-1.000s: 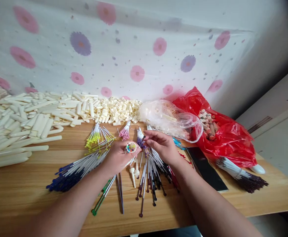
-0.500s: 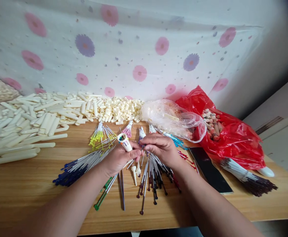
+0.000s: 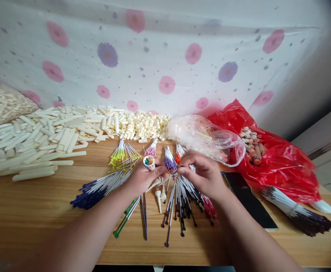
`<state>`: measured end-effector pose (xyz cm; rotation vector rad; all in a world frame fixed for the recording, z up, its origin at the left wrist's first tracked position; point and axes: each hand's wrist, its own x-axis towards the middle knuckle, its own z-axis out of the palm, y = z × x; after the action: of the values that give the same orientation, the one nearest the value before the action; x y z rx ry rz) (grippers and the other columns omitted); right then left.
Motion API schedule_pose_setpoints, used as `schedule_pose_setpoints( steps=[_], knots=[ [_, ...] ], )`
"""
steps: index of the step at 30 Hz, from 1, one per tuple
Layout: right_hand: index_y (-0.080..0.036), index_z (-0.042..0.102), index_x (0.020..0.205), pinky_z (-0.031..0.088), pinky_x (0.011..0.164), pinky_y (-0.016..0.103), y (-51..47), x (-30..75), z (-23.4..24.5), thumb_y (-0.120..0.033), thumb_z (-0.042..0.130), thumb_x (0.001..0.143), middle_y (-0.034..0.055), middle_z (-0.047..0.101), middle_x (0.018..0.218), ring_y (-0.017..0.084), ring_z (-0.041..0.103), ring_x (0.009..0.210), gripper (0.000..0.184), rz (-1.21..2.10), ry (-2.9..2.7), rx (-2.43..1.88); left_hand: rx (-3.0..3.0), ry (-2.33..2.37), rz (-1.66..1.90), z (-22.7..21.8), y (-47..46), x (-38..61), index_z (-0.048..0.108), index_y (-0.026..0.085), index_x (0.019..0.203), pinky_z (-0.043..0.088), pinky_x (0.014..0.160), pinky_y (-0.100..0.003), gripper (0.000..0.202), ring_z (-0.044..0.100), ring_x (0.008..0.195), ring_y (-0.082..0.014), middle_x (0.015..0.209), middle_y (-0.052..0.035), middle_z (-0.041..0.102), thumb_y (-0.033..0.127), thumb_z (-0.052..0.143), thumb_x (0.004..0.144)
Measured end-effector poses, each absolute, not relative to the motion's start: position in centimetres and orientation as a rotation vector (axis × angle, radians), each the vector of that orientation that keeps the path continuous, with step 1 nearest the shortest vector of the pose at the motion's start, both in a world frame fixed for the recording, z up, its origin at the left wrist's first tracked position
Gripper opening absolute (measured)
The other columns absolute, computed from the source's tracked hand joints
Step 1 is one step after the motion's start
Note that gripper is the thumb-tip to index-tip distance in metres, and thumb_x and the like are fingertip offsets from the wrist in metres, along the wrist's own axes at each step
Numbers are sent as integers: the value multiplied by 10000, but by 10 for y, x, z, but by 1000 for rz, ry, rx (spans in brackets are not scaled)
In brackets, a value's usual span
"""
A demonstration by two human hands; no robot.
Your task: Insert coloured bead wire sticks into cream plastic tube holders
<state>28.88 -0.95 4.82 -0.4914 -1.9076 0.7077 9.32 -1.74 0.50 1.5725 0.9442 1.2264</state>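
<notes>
**Two hands meeting over a fan of pen refills**

The left hand (image 3: 142, 178) is curling its grip around a short white plastic tube (image 3: 149, 163). The tube is standing nearly upright, and its open mouth is showing a cluster of coloured tips. The right hand (image 3: 204, 176) is pressing thumb and forefinger together on a thin white refill rod (image 3: 174, 174). The rod's long axis is running from the fingertips down toward 8 o'clock, passing under the left thumb.

The tube is sitting at 10 o'clock from the right fingertips, near but not touching them, and the left hand is the nearer one since it is holding the tube.

Below both hands, a fan of thin dark-tipped refills (image 3: 179, 202) is lying on the wooden worktop (image 3: 40, 219). A bundle of blue-tipped refills (image 3: 97, 187) is lying at 8 o'clock of the left hand. At 11 o'clock, a heap of cream plastic barrels (image 3: 46, 136) is spreading along the flowered cloth (image 3: 165, 56). A crumpled clear plastic bag (image 3: 210, 138) and a red plastic bag (image 3: 275, 162) are sitting at 1 to 2 o'clock of the right hand.
</notes>
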Motion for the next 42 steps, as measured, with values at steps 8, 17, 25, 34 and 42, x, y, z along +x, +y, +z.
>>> schedule_pose_setpoints(
  steps=[8, 17, 25, 34, 42],
  knots=[
    [-191, 601, 730, 456, 495, 289, -36, 296, 72, -207, 637, 773, -10, 538, 619, 131, 528, 553, 58, 357, -1363, -327, 1780, 1197, 1383, 9, -16, 96, 614, 162, 671, 417, 638, -272, 184, 547, 660, -141, 662, 2, 599, 319, 646, 762],
    [-202, 623, 861, 535, 526, 299, -65, 290, 81, -69, 630, 741, 31, 616, 676, 156, 598, 620, 179, 81, -1742, -422, 1926, 1111, 1358, 3, -11, 94, 602, 179, 699, 406, 690, -277, 176, 532, 691, -137, 693, 5, 598, 316, 602, 810],
    [-166, 626, 861, 530, 519, 300, -63, 286, 74, -68, 663, 714, 42, 607, 693, 158, 596, 622, 180, 47, -1614, -426, 1947, 1099, 1371, 4, -11, 94, 594, 182, 696, 408, 675, -281, 157, 531, 677, -132, 693, 3, 597, 295, 611, 803],
    [-192, 591, 854, 511, 538, 287, -59, 273, 72, -89, 641, 757, 40, 599, 710, 145, 587, 636, 150, 11, -1752, -475, 2029, 1063, 1389, 2, -10, 95, 589, 197, 678, 397, 656, -279, 115, 510, 680, -140, 669, 11, 575, 241, 653, 763],
    [-182, 605, 920, 485, 648, 316, -43, 269, 55, -123, 600, 817, 57, 638, 811, 154, 575, 727, 119, 34, -1968, -597, 2133, 1173, 1416, 6, -12, 92, 600, 193, 804, 419, 712, -315, 120, 537, 785, -187, 795, -25, 576, 311, 618, 794]
  ],
)
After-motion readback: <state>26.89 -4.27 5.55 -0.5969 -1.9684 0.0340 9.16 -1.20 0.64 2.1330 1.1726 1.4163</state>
